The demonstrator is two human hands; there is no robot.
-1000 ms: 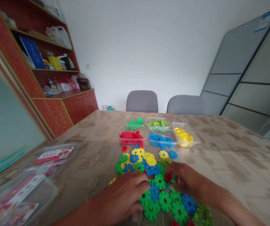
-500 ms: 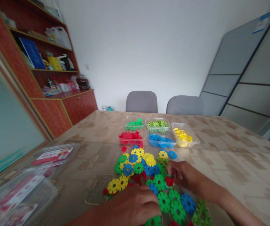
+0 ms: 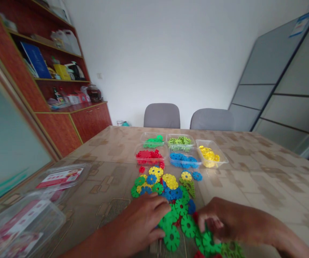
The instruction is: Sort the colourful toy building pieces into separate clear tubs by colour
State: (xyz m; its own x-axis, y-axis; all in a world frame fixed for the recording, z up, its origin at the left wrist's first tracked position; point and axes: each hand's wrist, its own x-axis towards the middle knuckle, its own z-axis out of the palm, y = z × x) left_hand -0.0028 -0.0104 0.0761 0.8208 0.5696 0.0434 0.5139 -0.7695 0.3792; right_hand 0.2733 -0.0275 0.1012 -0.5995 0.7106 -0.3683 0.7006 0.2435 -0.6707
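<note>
My left hand (image 3: 140,224) is over the left side of a loose heap of flat notched plastic discs, its curled fingertips against green discs (image 3: 171,238). My right hand (image 3: 220,222) reaches in from the right, fingers bent, with a red piece (image 3: 195,216) at its fingertips and green pieces (image 3: 207,243) beneath. Yellow discs (image 3: 170,181), blue discs (image 3: 173,193) and light green triangular pieces (image 3: 187,186) lie beyond the hands. Behind the heap stand clear tubs holding red pieces (image 3: 149,157), blue pieces (image 3: 183,160), yellow pieces (image 3: 209,154), green pieces (image 3: 153,142) and light green pieces (image 3: 180,141).
Clear plastic lids with red labels (image 3: 60,178) lie at the left of the patterned table (image 3: 251,157). Two grey chairs (image 3: 162,115) stand at the far edge. A wooden shelf unit (image 3: 88,120) is at the left, a grey cabinet (image 3: 262,64) at the right.
My left hand has moved up and left over the heap, uncovering green discs. My right hand has come nearer and right, with the red piece. Several discs between the hands have shifted.
</note>
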